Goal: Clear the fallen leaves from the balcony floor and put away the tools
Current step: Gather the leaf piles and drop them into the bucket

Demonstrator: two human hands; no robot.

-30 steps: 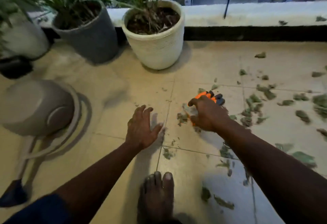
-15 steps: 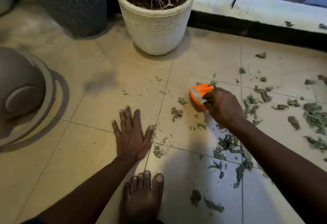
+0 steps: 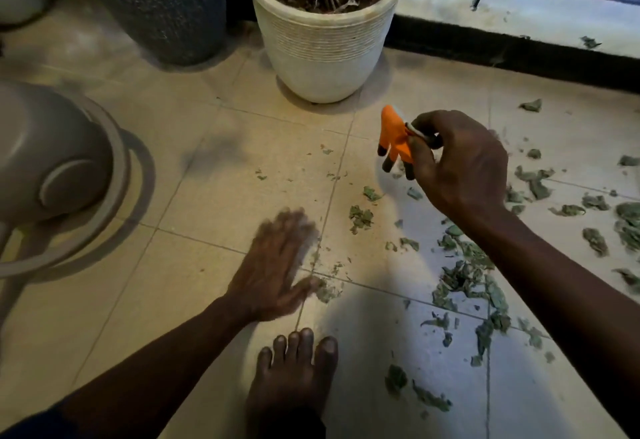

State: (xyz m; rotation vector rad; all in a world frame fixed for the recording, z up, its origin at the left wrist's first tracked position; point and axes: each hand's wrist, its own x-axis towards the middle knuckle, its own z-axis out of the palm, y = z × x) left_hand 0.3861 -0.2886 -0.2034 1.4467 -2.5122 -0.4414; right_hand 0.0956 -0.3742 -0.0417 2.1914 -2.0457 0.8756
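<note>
My right hand (image 3: 460, 161) pinches an orange garden glove (image 3: 394, 140) with dark fingertips and holds it above the tiled floor (image 3: 207, 293), its fingers hanging down. My left hand (image 3: 273, 265) is blurred, fingers spread, low over the tiles near the middle. Dry green leaf scraps (image 3: 464, 275) lie scattered over the floor to the right, with a few small bits (image 3: 360, 216) between my hands. My bare foot (image 3: 294, 372) stands at the bottom centre.
A white ribbed plant pot (image 3: 322, 54) stands at the back centre and a dark grey pot (image 3: 156, 5) to its left. A grey overturned basin (image 3: 52, 161) sits at the left. A low ledge (image 3: 519, 19) with a dark base closes off the back.
My right hand has lifted the orange glove off the floor, and it now hangs with fingers down. My left hand has shifted right over the tiles and is in motion.
</note>
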